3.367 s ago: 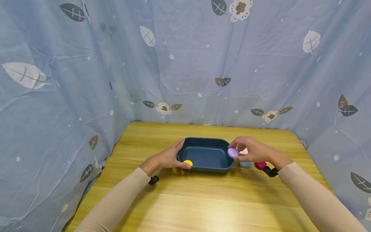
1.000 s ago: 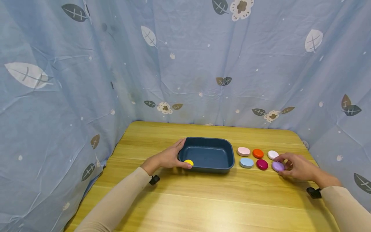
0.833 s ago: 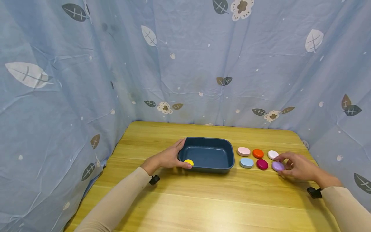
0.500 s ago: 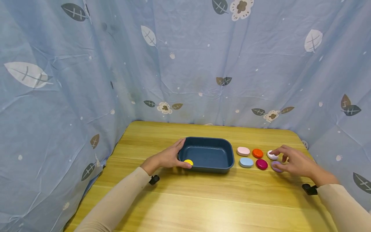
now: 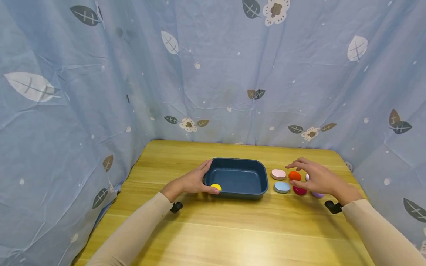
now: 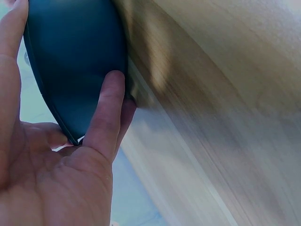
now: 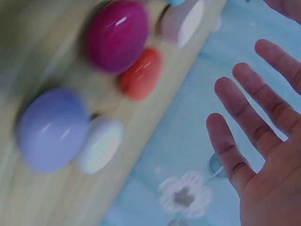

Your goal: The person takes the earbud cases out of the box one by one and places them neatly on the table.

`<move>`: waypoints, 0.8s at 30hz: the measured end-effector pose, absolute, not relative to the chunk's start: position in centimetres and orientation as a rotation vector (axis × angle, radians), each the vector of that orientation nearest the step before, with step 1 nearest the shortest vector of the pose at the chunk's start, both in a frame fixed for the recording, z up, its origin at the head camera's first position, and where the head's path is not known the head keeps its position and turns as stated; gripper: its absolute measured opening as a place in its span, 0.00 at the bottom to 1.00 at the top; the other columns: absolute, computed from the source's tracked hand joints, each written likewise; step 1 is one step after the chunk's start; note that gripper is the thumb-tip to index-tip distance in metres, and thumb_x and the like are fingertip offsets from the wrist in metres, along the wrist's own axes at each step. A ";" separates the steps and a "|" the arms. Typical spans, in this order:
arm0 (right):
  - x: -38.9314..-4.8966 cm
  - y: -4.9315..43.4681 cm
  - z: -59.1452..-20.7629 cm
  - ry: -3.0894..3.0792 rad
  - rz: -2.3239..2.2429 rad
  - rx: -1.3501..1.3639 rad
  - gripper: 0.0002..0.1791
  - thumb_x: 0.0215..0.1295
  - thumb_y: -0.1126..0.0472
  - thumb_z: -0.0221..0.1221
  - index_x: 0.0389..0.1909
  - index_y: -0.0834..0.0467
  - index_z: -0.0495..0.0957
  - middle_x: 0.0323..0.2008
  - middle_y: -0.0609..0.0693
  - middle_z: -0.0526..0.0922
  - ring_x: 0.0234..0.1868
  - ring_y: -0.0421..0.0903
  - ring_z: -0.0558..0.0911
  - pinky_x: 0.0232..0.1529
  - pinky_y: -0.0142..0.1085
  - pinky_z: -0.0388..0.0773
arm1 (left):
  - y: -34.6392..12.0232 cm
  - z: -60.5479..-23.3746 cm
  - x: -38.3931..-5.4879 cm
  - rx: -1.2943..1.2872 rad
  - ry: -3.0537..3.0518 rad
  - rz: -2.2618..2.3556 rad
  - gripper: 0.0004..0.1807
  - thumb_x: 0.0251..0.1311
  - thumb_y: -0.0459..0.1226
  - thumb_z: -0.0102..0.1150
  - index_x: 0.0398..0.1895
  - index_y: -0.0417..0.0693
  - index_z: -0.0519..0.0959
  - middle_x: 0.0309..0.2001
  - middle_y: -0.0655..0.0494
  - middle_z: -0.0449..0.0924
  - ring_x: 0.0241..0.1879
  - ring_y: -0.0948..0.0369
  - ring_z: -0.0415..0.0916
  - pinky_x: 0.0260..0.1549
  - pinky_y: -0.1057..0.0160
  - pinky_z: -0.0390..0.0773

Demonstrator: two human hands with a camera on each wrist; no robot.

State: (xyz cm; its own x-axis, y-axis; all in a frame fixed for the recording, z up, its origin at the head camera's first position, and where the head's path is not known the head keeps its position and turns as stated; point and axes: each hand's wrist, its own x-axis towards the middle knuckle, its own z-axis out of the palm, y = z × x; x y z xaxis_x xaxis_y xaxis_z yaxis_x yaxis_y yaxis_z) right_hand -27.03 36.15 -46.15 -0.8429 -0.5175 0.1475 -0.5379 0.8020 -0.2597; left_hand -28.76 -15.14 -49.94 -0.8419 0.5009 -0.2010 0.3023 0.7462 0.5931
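In the head view, my left hand [image 5: 193,180] grips the left end of a dark blue rectangular tub [image 5: 237,181], thumb over its near wall and fingers at the far corner. The left wrist view shows fingers bent around the tub's wall [image 6: 77,52]. A yellow rounded piece [image 5: 216,187] lies inside by the thumb. My right hand [image 5: 316,178] holds nothing, fingers spread above glossy rounded pieces. Under or beside it are an orange piece [image 5: 294,176], a magenta piece [image 5: 300,191], and partly hidden white [image 7: 99,145] and purple [image 7: 53,131] pieces.
Between the tub and the right hand lie a pale pink oval piece [image 5: 278,174] and a light blue oval piece [image 5: 281,187]. Everything stands on a wooden table [image 5: 213,229]. A blue patterned curtain [image 5: 213,74] hangs behind and along both sides.
My right hand carried the purple piece from the tub's right edge to the right end of the near row, let it go, then moved back left. The left hand stayed on the tub.
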 end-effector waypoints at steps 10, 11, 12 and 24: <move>-29.3 29.3 -45.4 -2.828 0.442 1.145 0.30 0.75 0.46 0.79 0.75 0.47 0.87 0.69 0.50 0.87 0.64 0.56 0.90 0.64 0.61 0.90 | -15.2 -50.0 -28.8 0.643 2.601 0.799 0.79 0.63 0.72 0.80 1.00 0.55 0.37 1.00 0.49 0.34 0.97 0.40 0.49 0.91 0.33 0.63; -29.5 28.6 -45.4 -2.820 0.428 1.175 0.31 0.76 0.45 0.79 0.75 0.47 0.86 0.70 0.50 0.87 0.64 0.56 0.90 0.65 0.61 0.90 | -15.2 -50.1 -28.8 0.643 2.599 0.797 0.79 0.63 0.72 0.80 1.00 0.56 0.37 1.00 0.49 0.34 0.97 0.40 0.48 0.92 0.33 0.62; -29.6 27.9 -45.3 -2.822 0.419 1.202 0.31 0.76 0.44 0.78 0.76 0.47 0.86 0.70 0.50 0.86 0.62 0.55 0.90 0.65 0.60 0.90 | -15.2 -50.1 -28.8 0.645 2.598 0.796 0.79 0.63 0.72 0.80 1.00 0.56 0.36 1.00 0.49 0.34 0.97 0.41 0.48 0.92 0.33 0.62; -31.3 19.9 -44.1 -2.917 0.462 1.555 0.37 0.78 0.44 0.77 0.84 0.42 0.79 0.77 0.50 0.80 0.73 0.56 0.85 0.75 0.58 0.86 | -15.1 -50.0 -29.0 0.628 2.599 0.793 0.80 0.63 0.73 0.79 1.00 0.55 0.36 1.00 0.51 0.34 0.96 0.41 0.51 0.91 0.34 0.63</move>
State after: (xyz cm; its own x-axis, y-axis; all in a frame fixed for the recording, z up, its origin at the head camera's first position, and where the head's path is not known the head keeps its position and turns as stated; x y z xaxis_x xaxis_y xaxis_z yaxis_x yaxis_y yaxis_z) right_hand -31.34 19.91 -44.05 -0.5509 -0.8335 -0.0427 -0.7794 0.5321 -0.3307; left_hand -29.00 -15.10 -50.03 -0.8402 0.5051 -0.1974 0.3090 0.7450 0.5912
